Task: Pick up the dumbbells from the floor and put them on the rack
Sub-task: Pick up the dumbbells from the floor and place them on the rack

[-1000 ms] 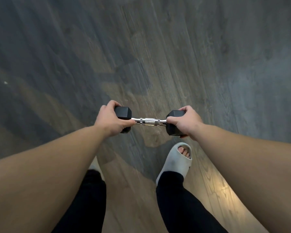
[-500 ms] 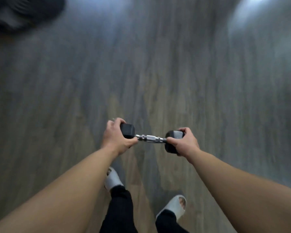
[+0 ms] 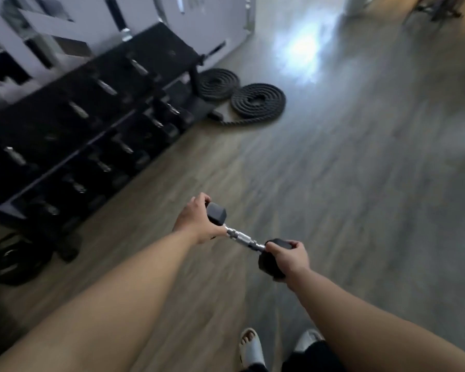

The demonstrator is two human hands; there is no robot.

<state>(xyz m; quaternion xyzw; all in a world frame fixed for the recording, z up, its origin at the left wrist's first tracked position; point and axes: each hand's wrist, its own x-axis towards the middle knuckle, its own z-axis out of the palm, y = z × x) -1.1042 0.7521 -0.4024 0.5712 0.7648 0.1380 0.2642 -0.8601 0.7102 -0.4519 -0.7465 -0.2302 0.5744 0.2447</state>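
A black hex dumbbell [image 3: 243, 238] with a silver handle hangs above the floor, held at both ends. My left hand [image 3: 196, 220] wraps its far left head. My right hand [image 3: 289, 257] grips its near right head, which sits lower, so the bar tilts down to the right. The black dumbbell rack [image 3: 97, 122] stands at the left, two tiers deep, holding several dark dumbbells with silver handles. The rack is still a stride or two away from the held dumbbell. The view is blurred by motion.
Two coils of thick black rope [image 3: 242, 95] lie on the wood floor past the rack's far end. A black weight plate [image 3: 14, 260] rests on the floor by the rack's near end. A mirrored wall [image 3: 65, 25] backs the rack. My feet in pale slides [image 3: 251, 347] show below.
The view has swung up and left, bringing the rack and rope coils into sight. The dumbbell stays in both hands but now tilts down to the right.
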